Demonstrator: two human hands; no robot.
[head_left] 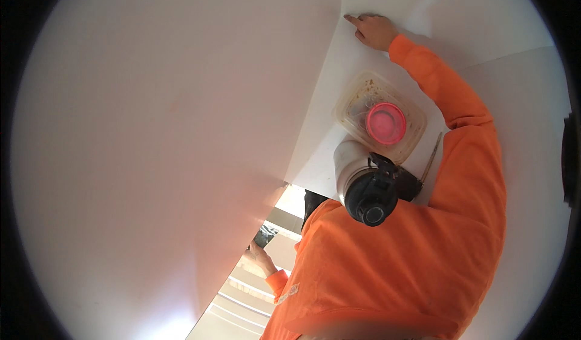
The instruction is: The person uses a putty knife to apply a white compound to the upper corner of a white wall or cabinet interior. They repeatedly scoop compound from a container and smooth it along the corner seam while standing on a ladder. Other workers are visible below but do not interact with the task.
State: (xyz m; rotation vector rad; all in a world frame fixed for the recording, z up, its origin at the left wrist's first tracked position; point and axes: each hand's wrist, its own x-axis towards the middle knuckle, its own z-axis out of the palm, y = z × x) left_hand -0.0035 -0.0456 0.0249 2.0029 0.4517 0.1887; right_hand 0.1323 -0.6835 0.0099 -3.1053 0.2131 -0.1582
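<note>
My right hand (376, 32) reaches far ahead with the index finger stretched toward the inner corner of the white panels. The thumb stands apart, and nothing shows in this hand. Low at the left, my left hand (260, 259) is at the slanting edge of the large white panel (175, 128), which partly hides its fingers. A dark, shiny flat piece (266, 235) lies just beyond it; whether the hand touches it, I cannot tell. Between my arms sits a translucent plastic tub (414, 135) with brown stains, holding a small round pink-rimmed container (387, 124).
Close to my chest stands a white bottle (349, 161) with a black lid (370, 198) and carry loop. A thin stick-like tool (432, 157) lies beside a dark object (409, 184). White walls rise ahead and at the right. Pale slats (248, 282) show below the panel edge.
</note>
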